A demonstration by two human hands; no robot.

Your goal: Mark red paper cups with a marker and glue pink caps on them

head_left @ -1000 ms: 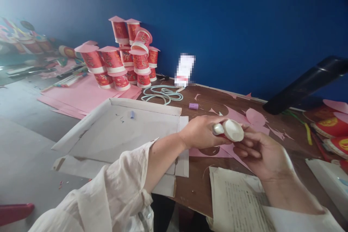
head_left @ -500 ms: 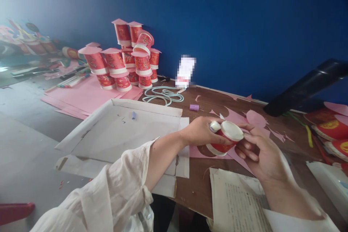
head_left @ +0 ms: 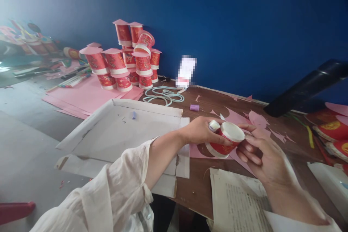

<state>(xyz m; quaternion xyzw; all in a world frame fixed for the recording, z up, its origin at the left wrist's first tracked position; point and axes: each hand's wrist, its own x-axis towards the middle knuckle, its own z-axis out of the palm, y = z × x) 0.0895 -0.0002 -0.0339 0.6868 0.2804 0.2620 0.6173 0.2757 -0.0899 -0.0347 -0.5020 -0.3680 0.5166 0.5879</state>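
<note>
A red paper cup (head_left: 224, 148) with white bands is tilted in front of me, one pale round end facing up. My left hand (head_left: 203, 130) is closed around its left side. The same hand also keeps a small white tube-like piece (head_left: 214, 126) by the thumb; its kind is unclear. At the cup's right edge, my right hand (head_left: 261, 150) has its fingers curled against the rim, partly hidden behind it. Cut pink paper (head_left: 198, 151) lies on the table under the cup.
Red cups with pink paper tops (head_left: 143, 63) stand stacked at the back left, near pink sheets (head_left: 78, 96). A white cardboard tray (head_left: 100, 134) lies left of my hands. Also around are a coiled cable (head_left: 165, 95), a purple cap (head_left: 194, 107), printed papers (head_left: 236, 199) and a black cylinder (head_left: 301, 90).
The cup has shifted very slightly to the right, and my right hand's fingers have moved a little with it. My left hand keeps its hold.
</note>
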